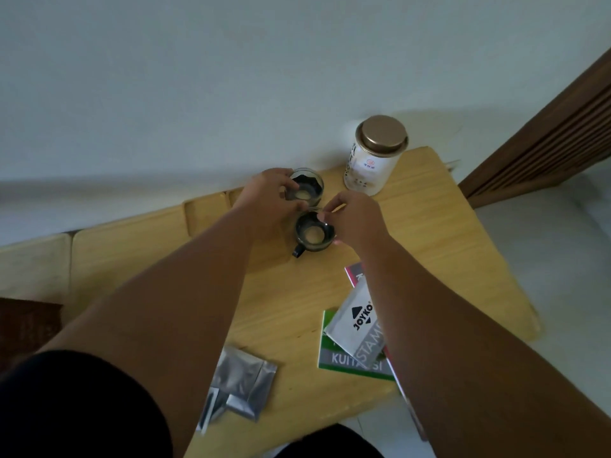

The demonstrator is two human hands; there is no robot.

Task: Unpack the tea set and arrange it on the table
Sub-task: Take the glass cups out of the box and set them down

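Observation:
Two small glass tea cups with dark holders stand on the light wooden table (446,246). The far cup (305,190) is near the wall, and my left hand (267,201) wraps its left side. The near cup (314,234) has a dark handle pointing toward me. My right hand (355,219) pinches its right rim with thumb and fingers. The two cups stand close together, almost touching. A white tea tin with a bronze lid (375,157) stands upright behind and to the right of them.
Silver foil pouches (239,385) lie at the table's near edge. A white Joyko packet (358,322) rests on a green booklet (350,361) at the right. A white wall runs behind the table, and a brown slatted panel (545,137) stands at the far right.

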